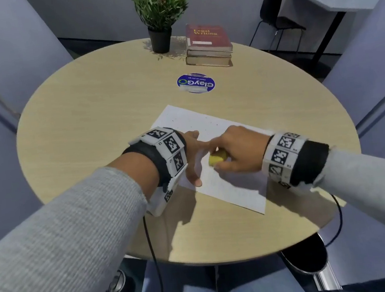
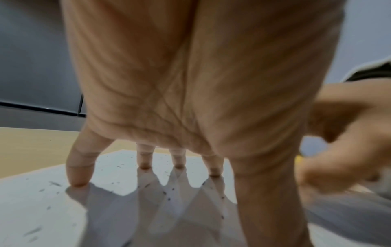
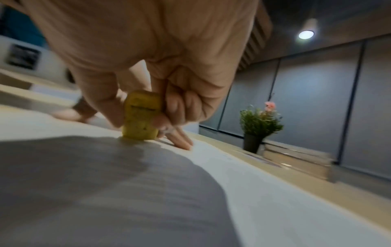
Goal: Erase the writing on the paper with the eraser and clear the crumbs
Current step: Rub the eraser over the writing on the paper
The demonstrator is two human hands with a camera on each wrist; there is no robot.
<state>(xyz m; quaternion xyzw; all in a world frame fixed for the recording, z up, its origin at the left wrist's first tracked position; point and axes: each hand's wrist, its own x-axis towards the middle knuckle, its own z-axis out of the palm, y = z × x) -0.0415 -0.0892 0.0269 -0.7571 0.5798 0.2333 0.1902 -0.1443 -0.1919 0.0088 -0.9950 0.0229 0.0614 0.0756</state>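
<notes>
A white sheet of paper (image 1: 228,185) lies on the round wooden table (image 1: 86,125) in front of me. My left hand (image 1: 191,153) presses on the sheet's left part with straight, spread fingers (image 2: 78,172). My right hand (image 1: 234,152) grips a yellow eraser (image 1: 217,158) between thumb and fingers, its lower end touching the paper (image 3: 275,208). The eraser (image 3: 140,117) stands upright on the sheet in the right wrist view. Dark eraser crumbs (image 2: 169,192) dot the paper (image 2: 42,208) around my left fingertips. Any writing is too faint to make out.
At the far side of the table stand a potted plant (image 1: 159,15) and a stack of books (image 1: 207,45). A round blue sticker (image 1: 195,83) lies between them and the paper. A black chair (image 1: 274,12) stands beyond the table.
</notes>
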